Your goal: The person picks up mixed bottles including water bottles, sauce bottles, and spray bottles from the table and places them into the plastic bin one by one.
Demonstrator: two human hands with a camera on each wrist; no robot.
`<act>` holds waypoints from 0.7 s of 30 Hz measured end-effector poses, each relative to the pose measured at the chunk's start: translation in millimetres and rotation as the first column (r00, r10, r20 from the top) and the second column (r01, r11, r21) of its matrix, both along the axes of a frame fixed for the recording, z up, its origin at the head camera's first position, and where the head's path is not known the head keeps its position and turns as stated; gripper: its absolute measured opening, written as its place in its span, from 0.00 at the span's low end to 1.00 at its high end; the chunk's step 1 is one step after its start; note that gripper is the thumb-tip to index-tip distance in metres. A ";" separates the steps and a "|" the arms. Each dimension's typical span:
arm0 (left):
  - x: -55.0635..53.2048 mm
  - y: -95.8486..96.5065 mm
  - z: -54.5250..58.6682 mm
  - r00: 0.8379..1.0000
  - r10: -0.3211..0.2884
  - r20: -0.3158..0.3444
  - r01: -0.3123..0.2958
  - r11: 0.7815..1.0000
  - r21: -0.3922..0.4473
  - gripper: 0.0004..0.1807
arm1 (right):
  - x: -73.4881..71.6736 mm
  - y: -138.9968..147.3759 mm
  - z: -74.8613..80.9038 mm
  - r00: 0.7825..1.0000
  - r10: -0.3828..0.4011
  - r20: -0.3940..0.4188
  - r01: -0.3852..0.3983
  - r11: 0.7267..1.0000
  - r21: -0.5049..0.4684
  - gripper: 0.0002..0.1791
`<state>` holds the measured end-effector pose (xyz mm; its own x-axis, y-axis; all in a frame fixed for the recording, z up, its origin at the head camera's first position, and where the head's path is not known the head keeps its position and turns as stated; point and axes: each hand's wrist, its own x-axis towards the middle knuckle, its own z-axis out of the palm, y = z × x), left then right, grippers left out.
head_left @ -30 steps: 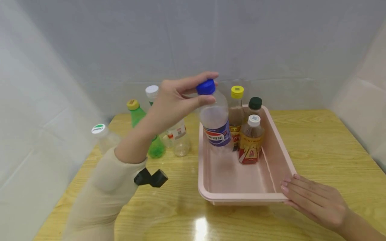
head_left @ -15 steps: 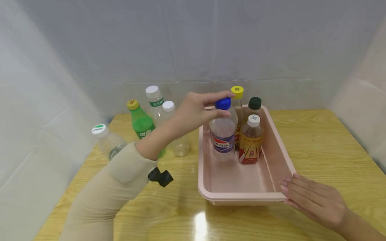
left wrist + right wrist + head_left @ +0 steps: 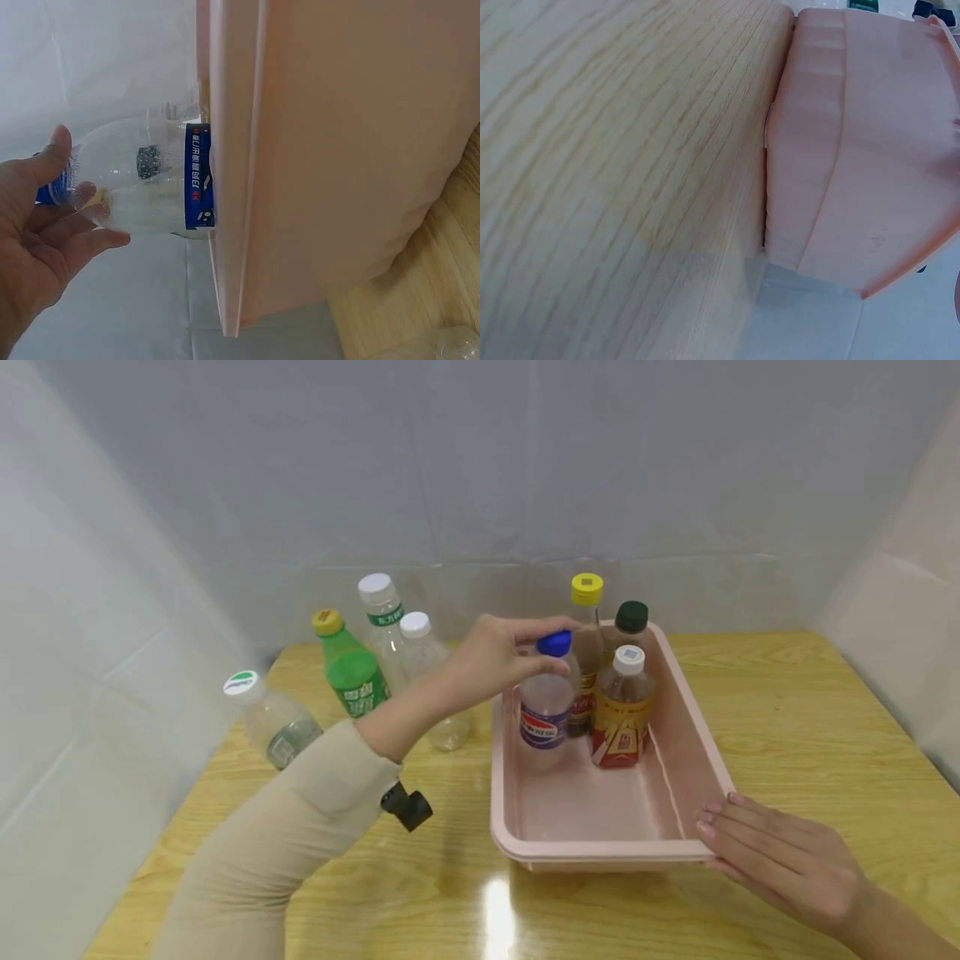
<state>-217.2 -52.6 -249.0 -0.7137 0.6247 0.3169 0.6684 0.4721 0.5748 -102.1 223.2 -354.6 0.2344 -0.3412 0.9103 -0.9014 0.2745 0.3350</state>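
Observation:
In the head view my left hand (image 3: 506,660) grips the neck of a clear plastic bottle (image 3: 545,714) with a blue cap and a blue label, just below the cap. The bottle stands nearly upright inside the pink tub (image 3: 600,850), at its left side. In the left wrist view the thumb and fingers wrap the neck of the bottle (image 3: 127,180), and the tub wall hides its lower part. My right hand (image 3: 787,860) lies with straight fingers against the tub's near right corner; its thumb is hidden. Beside the held bottle stand a yellow-capped bottle (image 3: 587,647), a white-capped bottle (image 3: 624,718) and a dark-capped bottle (image 3: 632,620).
Left of the tub, a green bottle (image 3: 352,672), a bottle with a green band (image 3: 385,618), a clear white-capped bottle (image 3: 450,731) and a tilted bottle (image 3: 277,722) stand on the wooden table (image 3: 420,893). A grey sheet (image 3: 480,468) hangs behind the table.
My left hand has brought the blue-capped bottle rightward and down into the tub, most recently lowering it. The right hand stays at the tub's corner.

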 end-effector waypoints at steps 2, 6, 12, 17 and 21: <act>0.1 0.2 -1.0 1.000 -0.003 -0.007 0.003 1.000 0.000 0.24 | 0.2 0.3 -0.2 1.000 -0.007 -0.003 0.007 1.000 0.000 0.11; 1.6 3.9 -0.8 1.000 -0.009 0.021 0.009 1.000 0.006 0.24 | 1.3 0.5 -0.6 1.000 -0.018 -0.003 0.018 1.000 -0.002 0.11; 2.1 13.0 -2.0 0.996 -0.015 0.093 0.016 1.000 -0.012 0.27 | 2.2 -0.2 0.3 1.000 -0.019 -0.001 0.019 1.000 -0.003 0.11; 5.0 19.6 -5.6 0.987 -0.041 0.158 0.038 0.999 0.026 0.27 | 2.5 -0.8 0.8 1.000 -0.016 -0.003 0.016 1.000 -0.001 0.11; 9.2 24.6 -9.7 0.987 -0.083 0.134 0.078 0.996 0.048 0.26 | 1.5 -0.8 0.3 1.000 -0.013 -0.014 0.013 1.000 -0.001 0.11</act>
<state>-208.0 -28.0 -258.8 -0.6998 0.6701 0.2474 0.6175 0.3934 0.6811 -100.6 222.4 -354.3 0.2426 -0.3435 0.9073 -0.8928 0.2868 0.3473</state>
